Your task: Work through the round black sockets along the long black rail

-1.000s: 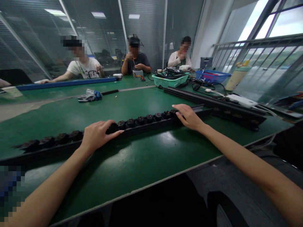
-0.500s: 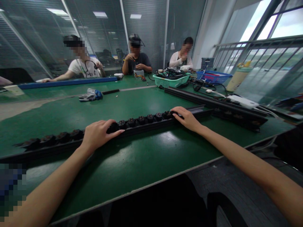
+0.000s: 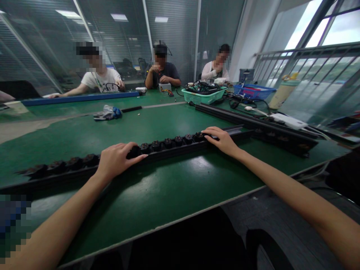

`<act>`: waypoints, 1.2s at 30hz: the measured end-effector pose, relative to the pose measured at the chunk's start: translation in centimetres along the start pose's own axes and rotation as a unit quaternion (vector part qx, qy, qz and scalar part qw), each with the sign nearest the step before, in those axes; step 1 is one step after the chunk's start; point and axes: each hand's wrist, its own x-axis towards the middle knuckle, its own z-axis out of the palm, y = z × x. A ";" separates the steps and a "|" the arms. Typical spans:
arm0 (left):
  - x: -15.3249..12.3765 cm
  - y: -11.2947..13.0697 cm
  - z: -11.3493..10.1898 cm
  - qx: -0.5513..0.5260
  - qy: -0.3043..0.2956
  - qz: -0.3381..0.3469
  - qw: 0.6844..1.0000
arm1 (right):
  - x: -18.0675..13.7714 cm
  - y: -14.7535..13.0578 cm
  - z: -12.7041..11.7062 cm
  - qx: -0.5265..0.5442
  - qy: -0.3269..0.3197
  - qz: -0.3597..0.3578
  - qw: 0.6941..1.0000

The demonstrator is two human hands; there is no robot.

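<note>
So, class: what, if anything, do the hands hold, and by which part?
Nothing gripped: left hand lies flat on the black rail mid-length, right hand rests on it further along.

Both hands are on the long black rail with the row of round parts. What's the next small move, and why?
Probably nudge the last round part leftward with the right hand while the left hand presses the rail down. The right hand touches that part at the row's end, bare rail lies beyond it, and the left hand rests flat mid-rail.
</note>
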 end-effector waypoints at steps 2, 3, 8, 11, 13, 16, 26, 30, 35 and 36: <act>0.0 0.0 0.0 0.010 0.002 0.003 1.000 | 0.1 0.0 0.0 0.007 0.000 0.007 1.000; 0.0 0.0 0.1 0.013 0.003 0.004 1.000 | 0.1 0.0 0.0 0.009 0.002 0.008 1.000; -0.1 0.0 0.0 0.010 0.001 0.007 1.000 | 0.3 -0.1 0.0 0.013 0.014 -0.001 1.000; -0.1 0.0 -0.1 0.001 -0.001 0.000 1.000 | 0.4 -0.2 0.1 0.011 0.015 0.005 1.000; 0.0 0.0 -0.1 -0.005 -0.003 -0.004 1.000 | 0.4 -0.2 0.1 0.009 0.015 0.007 1.000; 0.0 0.1 -0.2 -0.011 -0.009 -0.001 1.000 | 0.4 -0.1 0.2 0.005 0.020 0.003 1.000; 0.0 0.1 -0.1 0.005 -0.006 -0.003 1.000 | 0.4 -0.5 0.3 -0.001 0.024 0.002 1.000; 0.0 0.0 -0.1 0.007 -0.005 -0.004 1.000 | 0.4 -0.6 0.4 -0.004 0.026 0.004 1.000; 0.0 0.0 -0.2 -0.004 -0.008 -0.004 1.000 | 0.4 -0.5 0.3 -0.008 0.029 -0.004 1.000; 0.0 0.0 -0.2 -0.006 -0.007 -0.004 1.000 | 0.3 -0.5 0.3 -0.009 0.030 -0.003 1.000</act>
